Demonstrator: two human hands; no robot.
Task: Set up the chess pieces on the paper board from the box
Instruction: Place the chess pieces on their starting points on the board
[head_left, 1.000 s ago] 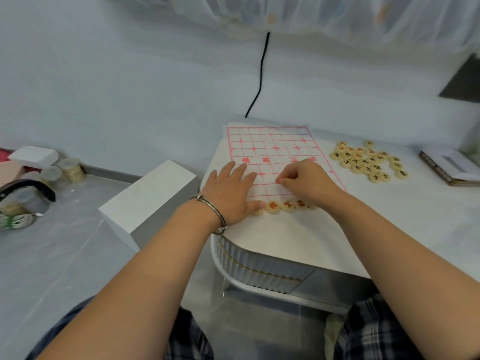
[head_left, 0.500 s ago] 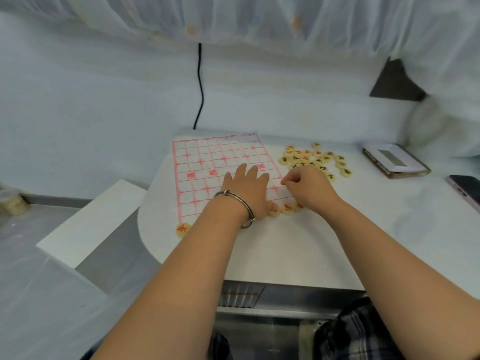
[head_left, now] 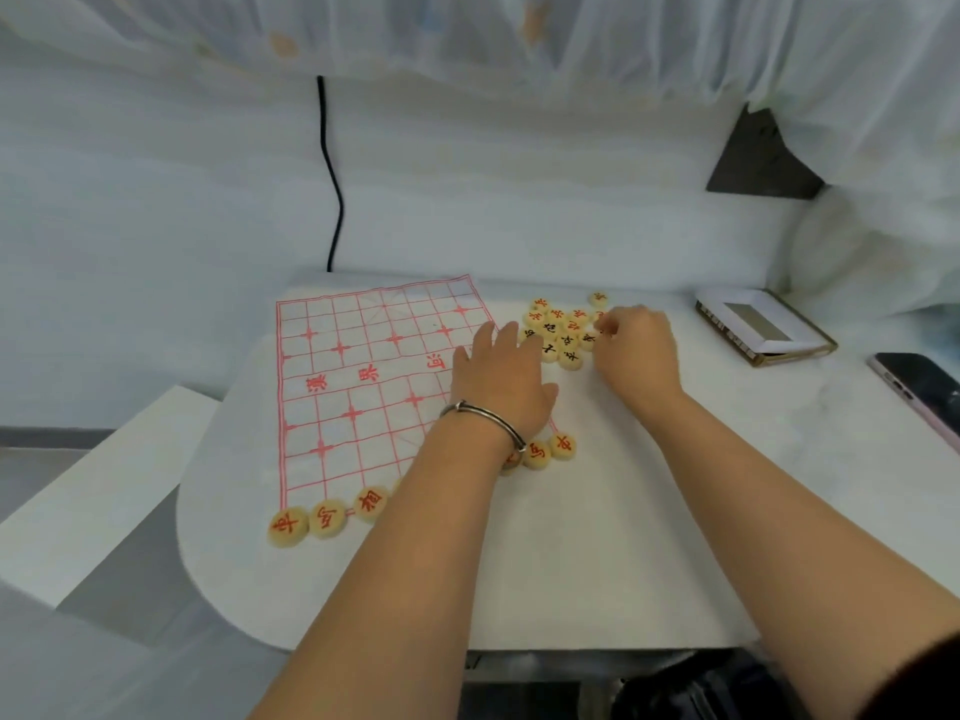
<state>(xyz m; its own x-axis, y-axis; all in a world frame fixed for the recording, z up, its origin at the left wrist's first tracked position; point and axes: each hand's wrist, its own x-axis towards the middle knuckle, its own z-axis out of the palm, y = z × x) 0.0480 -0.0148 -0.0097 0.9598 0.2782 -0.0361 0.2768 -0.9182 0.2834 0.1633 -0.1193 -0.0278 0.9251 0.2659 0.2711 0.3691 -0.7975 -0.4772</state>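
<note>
**A:** Where are the pieces?

**B:** Most lie in a loose heap of round pale wooden chess pieces (head_left: 558,330), marked with red and black characters. The heap sits on the white table (head_left: 571,563), just beside the far right part of the paper board with the red grid (head_left: 363,387).

**A:** Are any set out?

**B:** Yes, there is a row along the board's near edge. Three red-marked discs (head_left: 327,518) sit side by side at the left corner. Two more red-marked discs (head_left: 550,449) sit at the right corner, and another is half hidden under the left wrist. The forearm covers the middle of the row.

**A:** And the hands?

**B:** The left hand (head_left: 501,387) lies palm down on the board's right side, with its fingers straight and slightly spread, and it holds nothing. A silver bangle (head_left: 483,415) circles that wrist. The right hand (head_left: 636,350) is at the heap's right side, with its fingers curled down among the pieces. I cannot tell whether they have pinched one.

**A:** What else is around?

**B:** An open shallow box with white lining and brown-gold sides (head_left: 763,327) stands right of the heap, apart from it. A dark phone in a pink case (head_left: 919,392) lies at the table's right edge. A black cable (head_left: 332,174) hangs down the pale wall behind the board, under a gauzy white curtain (head_left: 571,44). A low white block (head_left: 93,491) stands left of the table.
</note>
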